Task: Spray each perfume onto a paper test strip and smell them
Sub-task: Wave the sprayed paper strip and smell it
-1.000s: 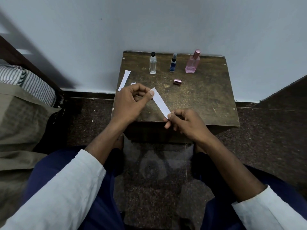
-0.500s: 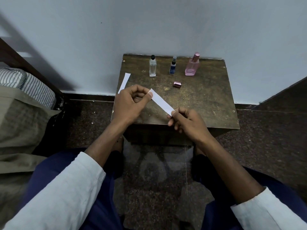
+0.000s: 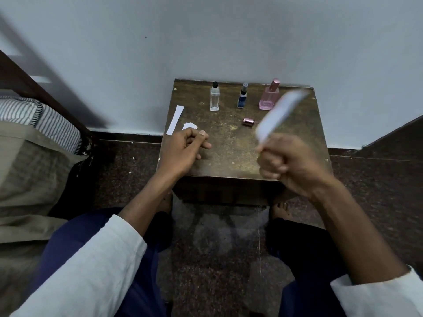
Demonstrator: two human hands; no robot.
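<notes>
The right hand [image 3: 295,163] gripped a blurred paper strip [image 3: 280,114] in curled fingers, the strip pointing to 1 o'clock; the left hand [image 3: 183,152] held nothing, its fingers loosely curled; at 12 o'clock on the small table [image 3: 229,156] stood three perfume bottles: clear [image 3: 214,97], blue [image 3: 242,97], pink [image 3: 269,96].

three bottles [image 3: 240,96] along table's [image 3: 229,154] back edge, cap [image 3: 248,122] before them, strip [image 3: 175,120] at left

A worn wooden bench [image 3: 297,143] stands against a pale wall [image 3: 206,37] on a dark speckled floor [image 3: 217,259], with a striped pillow [image 3: 45,120] on a bed [image 3: 25,170] at left.
</notes>
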